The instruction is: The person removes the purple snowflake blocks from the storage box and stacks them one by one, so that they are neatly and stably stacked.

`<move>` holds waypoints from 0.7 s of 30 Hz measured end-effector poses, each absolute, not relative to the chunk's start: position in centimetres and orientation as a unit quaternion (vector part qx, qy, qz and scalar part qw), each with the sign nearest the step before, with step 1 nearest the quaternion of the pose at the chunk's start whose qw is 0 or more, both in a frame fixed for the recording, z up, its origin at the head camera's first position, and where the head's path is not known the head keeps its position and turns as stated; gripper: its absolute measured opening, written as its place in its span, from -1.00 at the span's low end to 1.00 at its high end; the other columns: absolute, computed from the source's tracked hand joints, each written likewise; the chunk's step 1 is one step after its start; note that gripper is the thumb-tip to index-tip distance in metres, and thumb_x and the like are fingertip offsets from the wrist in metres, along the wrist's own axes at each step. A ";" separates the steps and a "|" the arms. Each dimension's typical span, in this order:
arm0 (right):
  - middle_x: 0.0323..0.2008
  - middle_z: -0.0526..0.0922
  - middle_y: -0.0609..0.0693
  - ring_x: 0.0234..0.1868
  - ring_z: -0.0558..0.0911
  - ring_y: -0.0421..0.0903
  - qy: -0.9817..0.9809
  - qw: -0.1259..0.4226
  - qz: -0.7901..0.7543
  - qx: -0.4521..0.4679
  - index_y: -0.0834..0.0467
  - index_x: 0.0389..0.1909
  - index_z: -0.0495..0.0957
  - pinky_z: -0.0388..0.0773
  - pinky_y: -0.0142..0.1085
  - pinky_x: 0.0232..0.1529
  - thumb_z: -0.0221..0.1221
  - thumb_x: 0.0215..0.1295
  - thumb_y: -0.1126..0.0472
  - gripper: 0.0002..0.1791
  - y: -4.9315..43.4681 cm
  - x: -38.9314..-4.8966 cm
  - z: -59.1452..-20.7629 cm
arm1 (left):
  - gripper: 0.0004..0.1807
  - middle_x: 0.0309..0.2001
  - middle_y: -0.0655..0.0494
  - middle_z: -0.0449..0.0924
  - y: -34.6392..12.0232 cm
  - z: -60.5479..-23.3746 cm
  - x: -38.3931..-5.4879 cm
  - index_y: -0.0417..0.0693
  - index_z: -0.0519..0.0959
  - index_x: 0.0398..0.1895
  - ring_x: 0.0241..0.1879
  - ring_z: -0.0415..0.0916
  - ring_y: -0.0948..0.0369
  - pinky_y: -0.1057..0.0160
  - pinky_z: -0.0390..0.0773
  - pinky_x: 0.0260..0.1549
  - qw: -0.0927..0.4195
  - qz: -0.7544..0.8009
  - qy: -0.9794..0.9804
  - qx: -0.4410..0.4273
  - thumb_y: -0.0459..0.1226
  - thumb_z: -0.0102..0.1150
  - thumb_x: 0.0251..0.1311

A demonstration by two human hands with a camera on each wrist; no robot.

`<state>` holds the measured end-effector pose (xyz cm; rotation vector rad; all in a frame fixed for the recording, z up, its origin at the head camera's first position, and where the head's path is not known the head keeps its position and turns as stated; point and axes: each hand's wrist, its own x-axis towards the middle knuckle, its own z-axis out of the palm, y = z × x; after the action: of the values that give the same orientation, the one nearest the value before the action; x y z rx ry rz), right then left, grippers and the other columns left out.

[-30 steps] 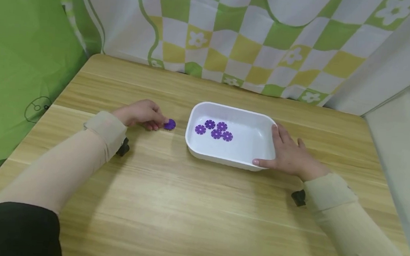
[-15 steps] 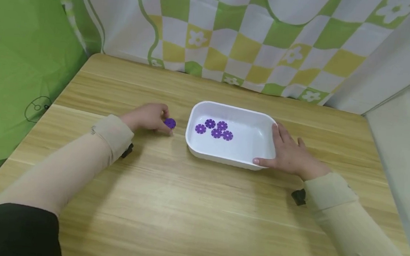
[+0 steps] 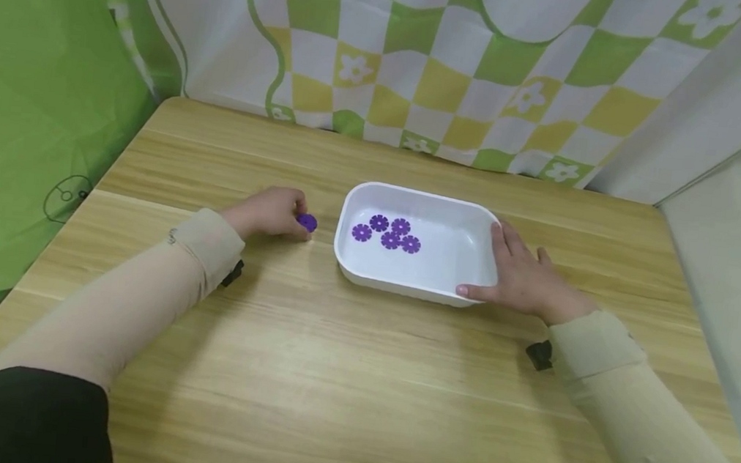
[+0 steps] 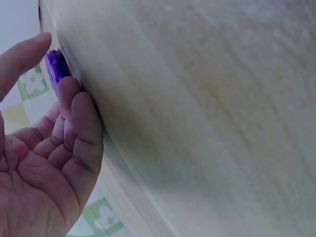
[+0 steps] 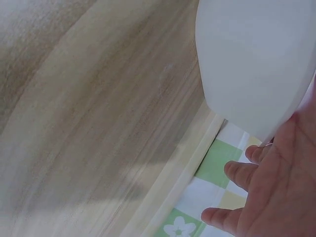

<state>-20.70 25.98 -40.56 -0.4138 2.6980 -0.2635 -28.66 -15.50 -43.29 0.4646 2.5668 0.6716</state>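
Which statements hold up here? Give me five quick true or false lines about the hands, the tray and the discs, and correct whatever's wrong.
1. The left hand holds a purple disc outside the white tray. True.
2. The discs inside the white tray number eight. False: there are five.
3. The right hand touches the white tray. True.
4. The discs in the white tray are yellow. False: all are purple.
5. In the head view, those discs lie nearer the tray's left end than its right. True.
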 end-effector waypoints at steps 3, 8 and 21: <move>0.58 -0.36 0.45 0.54 -0.11 0.47 0.965 0.196 -0.095 -0.149 0.45 0.56 -0.42 -0.21 0.54 0.36 0.23 0.22 -0.49 0.46 26.0 -20.6 -40.7 | -0.57 -0.33 -0.05 0.59 -15.8 -43.3 -28.6 -0.30 0.50 -0.06 -0.33 0.49 0.08 0.16 0.52 -0.29 0.231 0.268 0.923 0.152 -0.08 0.30 0.36; 0.57 -0.28 0.48 0.54 -0.08 0.45 0.968 0.176 -0.087 -0.153 0.48 0.56 -0.38 -0.15 0.53 0.37 0.26 0.18 -0.49 0.49 25.9 -20.4 -40.8 | -0.54 -0.36 -0.07 0.59 -16.3 -43.2 -28.6 -0.30 0.46 -0.05 -0.37 0.55 0.10 0.17 0.63 -0.30 0.234 0.360 0.898 0.099 0.00 -0.06 0.59; 0.61 -0.43 0.35 0.58 -0.20 0.38 0.962 0.158 -0.111 -0.191 0.44 0.57 -0.37 -0.15 0.43 0.44 0.33 0.19 -0.41 0.46 26.3 -20.8 -40.9 | -0.49 -0.23 -0.17 0.60 -14.1 -40.7 -27.8 -0.33 0.48 0.17 -0.33 0.56 0.08 0.05 0.65 -0.19 0.195 0.396 0.890 0.116 -0.02 -0.09 0.61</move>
<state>-20.77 26.34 -40.91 -0.5473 2.7530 -0.3183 -27.82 -14.12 -40.69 0.3261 2.4940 1.1094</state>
